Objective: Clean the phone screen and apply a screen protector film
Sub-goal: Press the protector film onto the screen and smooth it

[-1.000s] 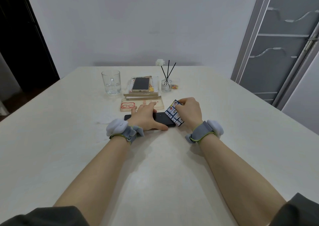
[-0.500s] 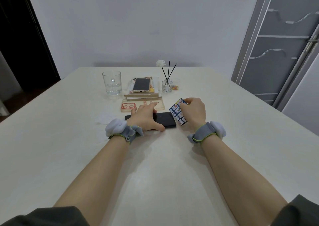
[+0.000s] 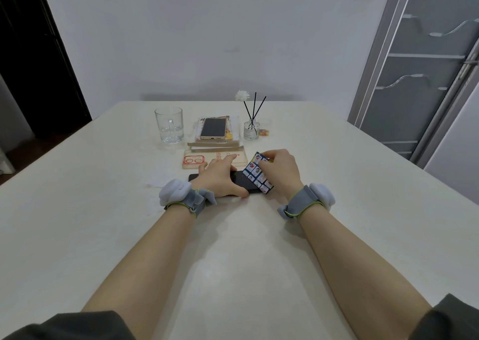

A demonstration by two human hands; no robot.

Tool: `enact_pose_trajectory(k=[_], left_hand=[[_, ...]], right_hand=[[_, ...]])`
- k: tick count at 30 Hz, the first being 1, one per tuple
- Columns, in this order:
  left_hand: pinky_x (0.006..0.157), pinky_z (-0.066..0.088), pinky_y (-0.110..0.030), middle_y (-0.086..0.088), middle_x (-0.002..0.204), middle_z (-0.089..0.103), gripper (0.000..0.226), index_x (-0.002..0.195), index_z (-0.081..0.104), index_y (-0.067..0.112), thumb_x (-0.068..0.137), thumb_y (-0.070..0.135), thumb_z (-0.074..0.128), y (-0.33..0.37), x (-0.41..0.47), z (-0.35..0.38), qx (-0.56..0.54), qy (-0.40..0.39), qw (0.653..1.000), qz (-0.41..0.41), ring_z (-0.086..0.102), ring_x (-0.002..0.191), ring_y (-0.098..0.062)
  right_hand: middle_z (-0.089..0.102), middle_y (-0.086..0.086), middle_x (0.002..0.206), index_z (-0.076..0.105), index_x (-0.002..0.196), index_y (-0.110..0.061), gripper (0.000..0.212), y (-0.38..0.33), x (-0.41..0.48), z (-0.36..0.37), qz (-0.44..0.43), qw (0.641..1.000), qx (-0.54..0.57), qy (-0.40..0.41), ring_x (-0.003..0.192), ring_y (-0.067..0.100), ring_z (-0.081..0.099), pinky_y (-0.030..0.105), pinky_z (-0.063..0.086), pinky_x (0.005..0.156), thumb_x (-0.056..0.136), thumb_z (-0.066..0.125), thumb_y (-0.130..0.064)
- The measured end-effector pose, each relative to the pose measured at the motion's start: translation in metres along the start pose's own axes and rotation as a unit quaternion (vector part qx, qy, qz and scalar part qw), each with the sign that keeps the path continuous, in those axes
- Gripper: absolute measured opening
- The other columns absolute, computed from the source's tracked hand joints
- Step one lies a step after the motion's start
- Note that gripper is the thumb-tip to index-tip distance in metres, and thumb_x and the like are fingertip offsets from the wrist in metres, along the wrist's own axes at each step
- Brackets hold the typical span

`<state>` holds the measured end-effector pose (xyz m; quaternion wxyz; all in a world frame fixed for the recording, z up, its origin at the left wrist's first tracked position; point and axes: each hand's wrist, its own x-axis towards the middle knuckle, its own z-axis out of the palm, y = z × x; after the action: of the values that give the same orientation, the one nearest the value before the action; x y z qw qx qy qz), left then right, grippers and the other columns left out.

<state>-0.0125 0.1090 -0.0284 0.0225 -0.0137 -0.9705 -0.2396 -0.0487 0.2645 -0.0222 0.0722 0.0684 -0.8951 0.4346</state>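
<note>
Taking the dark phone (image 3: 239, 181) as the centre of the dial, a drinking glass (image 3: 169, 125) stands at ten o'clock, well out of the way on the table (image 3: 103, 210). A clear phone case (image 3: 193, 161) lies just beyond the phone at eleven, presumably stripped off so the screen is bare for the film. The left hand (image 3: 219, 177) lies released and flat on the phone's left half. Its fingers are straight and the thumb runs along the near edge, a hold that looks meant to pin the phone against sliding. A gold phone (image 3: 213, 128) rests on a small stack at twelve. Over the phone's right end, at three o'clock, the right hand (image 3: 281, 171) pinches a patterned card (image 3: 255, 172), tilted with its lower edge on the glass, probably as a scraper for dust or bubbles. Whether a film already lies on the screen cannot be made out from here. A reed diffuser (image 3: 251, 129) stands at one o'clock.
</note>
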Motion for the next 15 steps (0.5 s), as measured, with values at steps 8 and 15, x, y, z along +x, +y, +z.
enact_pose_trajectory(k=[8,15], left_hand=[[0.113,0.010,-0.046,0.006,0.135,0.052,0.102,0.149,0.018,0.023,0.068,0.044,0.076,-0.001,0.001,0.000,-0.001,-0.002,1.000,0.000,0.029,0.137,-0.020],[0.111,0.016,-0.044,0.009,0.138,0.050,0.101,0.149,0.016,0.027,0.068,0.040,0.076,-0.006,-0.005,-0.011,0.011,-0.021,1.000,-0.012,0.030,0.136,-0.021]], right_hand=[[0.073,0.008,0.102,0.071,0.109,-0.015,0.028,-0.001,0.003,0.004,-0.034,0.997,0.016,-0.063,0.085,0.019,0.067,0.034,0.058,0.077,0.084,0.059,-0.015],[0.073,0.012,0.099,0.072,0.107,-0.013,0.026,0.007,0.004,0.001,-0.001,0.999,0.049,0.000,0.089,0.027,0.069,0.045,0.058,0.080,0.086,0.056,-0.012]])
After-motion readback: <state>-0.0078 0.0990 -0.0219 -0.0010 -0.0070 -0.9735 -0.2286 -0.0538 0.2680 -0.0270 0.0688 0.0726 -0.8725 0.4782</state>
